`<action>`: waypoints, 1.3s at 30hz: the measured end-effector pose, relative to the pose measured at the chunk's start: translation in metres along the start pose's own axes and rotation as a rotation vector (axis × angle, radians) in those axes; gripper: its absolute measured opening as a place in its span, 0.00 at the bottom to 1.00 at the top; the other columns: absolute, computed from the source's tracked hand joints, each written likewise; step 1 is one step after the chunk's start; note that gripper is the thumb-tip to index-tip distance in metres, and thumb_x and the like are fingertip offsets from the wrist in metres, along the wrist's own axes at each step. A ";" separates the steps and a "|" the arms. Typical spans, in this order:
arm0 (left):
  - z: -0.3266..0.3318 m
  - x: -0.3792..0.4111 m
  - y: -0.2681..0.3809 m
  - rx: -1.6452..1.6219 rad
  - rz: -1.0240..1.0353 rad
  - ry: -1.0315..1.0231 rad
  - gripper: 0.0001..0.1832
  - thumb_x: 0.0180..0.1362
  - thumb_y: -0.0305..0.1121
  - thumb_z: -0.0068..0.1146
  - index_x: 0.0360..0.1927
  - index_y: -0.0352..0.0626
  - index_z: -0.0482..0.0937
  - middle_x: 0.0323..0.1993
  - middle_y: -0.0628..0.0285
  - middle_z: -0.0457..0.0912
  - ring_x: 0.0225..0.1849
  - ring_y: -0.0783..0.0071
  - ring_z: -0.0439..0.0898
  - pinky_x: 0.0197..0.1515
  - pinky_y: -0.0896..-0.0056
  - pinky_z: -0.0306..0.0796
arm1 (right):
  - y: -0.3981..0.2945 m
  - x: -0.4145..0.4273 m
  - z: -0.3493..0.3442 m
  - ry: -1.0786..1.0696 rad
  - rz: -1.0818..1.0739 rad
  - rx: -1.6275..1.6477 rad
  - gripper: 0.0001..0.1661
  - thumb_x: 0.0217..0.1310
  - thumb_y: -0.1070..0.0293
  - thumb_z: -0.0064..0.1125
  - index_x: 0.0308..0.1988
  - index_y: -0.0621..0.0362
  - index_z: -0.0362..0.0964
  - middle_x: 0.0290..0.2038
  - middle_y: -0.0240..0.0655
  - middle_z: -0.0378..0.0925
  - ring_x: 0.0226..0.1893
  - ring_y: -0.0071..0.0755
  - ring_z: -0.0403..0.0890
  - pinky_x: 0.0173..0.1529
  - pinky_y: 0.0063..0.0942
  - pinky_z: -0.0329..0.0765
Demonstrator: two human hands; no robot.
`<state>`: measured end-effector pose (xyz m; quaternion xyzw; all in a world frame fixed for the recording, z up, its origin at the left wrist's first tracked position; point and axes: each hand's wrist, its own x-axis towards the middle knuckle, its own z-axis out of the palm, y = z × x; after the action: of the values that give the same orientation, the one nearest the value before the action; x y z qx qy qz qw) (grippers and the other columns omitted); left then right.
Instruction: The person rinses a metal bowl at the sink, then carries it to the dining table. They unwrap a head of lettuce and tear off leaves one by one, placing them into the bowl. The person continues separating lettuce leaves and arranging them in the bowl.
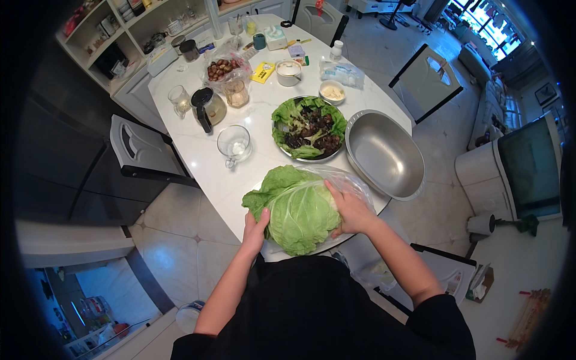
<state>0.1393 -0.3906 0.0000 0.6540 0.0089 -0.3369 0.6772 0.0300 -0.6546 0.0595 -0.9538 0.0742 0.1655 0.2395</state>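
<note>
A large green cabbage [299,216] lies at the near end of the white table, right in front of my body. My left hand [255,229] grips its left side, thumb up along a loose outer leaf. On the opposite side my right hand [353,209] presses against the head with fingers spread over it. Beneath and behind the cabbage spreads a clear plastic bag [360,182]. Just beyond stands a round metal dish [310,158] filled with leafy greens [288,117] and dark, reddish-brown leaves [315,126]. An oval stainless steel basin [382,153] sits to its right, at the table edge.
Left of the dish are a glass mug [234,146], a glass pot with black lid [208,110] and tumblers. Farther back lie a bag of chestnuts [222,69], a lidded white pot [289,72] and a small bowl [332,92]. Chairs [148,148] flank the white table [202,166].
</note>
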 end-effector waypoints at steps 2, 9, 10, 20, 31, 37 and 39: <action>0.006 0.003 0.002 -0.053 -0.068 0.013 0.36 0.65 0.54 0.49 0.66 0.35 0.61 0.62 0.54 0.69 0.61 0.69 0.68 0.63 0.68 0.59 | 0.000 -0.009 0.005 0.031 -0.009 -0.084 0.81 0.23 0.53 0.83 0.72 0.44 0.35 0.69 0.54 0.46 0.70 0.60 0.49 0.71 0.51 0.50; 0.019 -0.006 0.008 0.054 -0.086 -0.069 0.36 0.63 0.57 0.51 0.57 0.30 0.70 0.54 0.53 0.76 0.54 0.68 0.74 0.58 0.68 0.65 | 0.017 -0.015 0.017 0.133 -0.111 -0.034 0.78 0.24 0.51 0.82 0.72 0.45 0.39 0.71 0.46 0.46 0.71 0.57 0.48 0.72 0.53 0.47; 0.021 -0.008 0.013 0.119 -0.073 -0.071 0.36 0.62 0.57 0.52 0.56 0.30 0.71 0.52 0.54 0.78 0.52 0.69 0.75 0.57 0.68 0.66 | 0.017 -0.017 0.018 0.142 -0.103 0.000 0.76 0.25 0.52 0.81 0.71 0.46 0.40 0.71 0.48 0.46 0.70 0.60 0.49 0.71 0.53 0.48; 0.062 -0.034 0.082 0.716 0.271 -0.071 0.32 0.55 0.57 0.58 0.48 0.34 0.77 0.44 0.46 0.79 0.48 0.48 0.75 0.53 0.57 0.67 | 0.029 -0.032 0.046 0.469 -0.140 0.238 0.60 0.37 0.52 0.73 0.67 0.54 0.49 0.68 0.53 0.52 0.67 0.60 0.56 0.70 0.51 0.51; 0.076 -0.060 0.091 1.151 0.699 0.076 0.45 0.45 0.56 0.65 0.55 0.25 0.70 0.45 0.47 0.72 0.49 0.49 0.70 0.54 0.52 0.62 | -0.011 -0.026 0.107 0.807 -0.080 0.349 0.60 0.39 0.63 0.71 0.68 0.60 0.45 0.68 0.56 0.50 0.64 0.62 0.60 0.65 0.48 0.60; 0.040 -0.067 0.038 1.112 0.778 0.044 0.47 0.45 0.54 0.66 0.60 0.28 0.65 0.53 0.44 0.71 0.55 0.46 0.68 0.58 0.50 0.60 | -0.015 -0.048 0.100 0.466 0.022 0.259 0.64 0.31 0.75 0.71 0.68 0.59 0.44 0.66 0.56 0.53 0.65 0.64 0.56 0.67 0.48 0.58; 0.021 -0.066 0.016 0.998 0.765 -0.002 0.47 0.46 0.56 0.64 0.62 0.30 0.64 0.56 0.43 0.70 0.59 0.44 0.67 0.61 0.49 0.58 | -0.019 -0.056 0.083 0.383 0.010 0.217 0.62 0.31 0.77 0.68 0.68 0.56 0.45 0.66 0.55 0.53 0.65 0.65 0.55 0.68 0.48 0.57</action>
<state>0.0865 -0.3813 0.0471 0.8481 -0.3846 -0.0351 0.3628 -0.0410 -0.5949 0.0184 -0.9361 0.1403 -0.0267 0.3213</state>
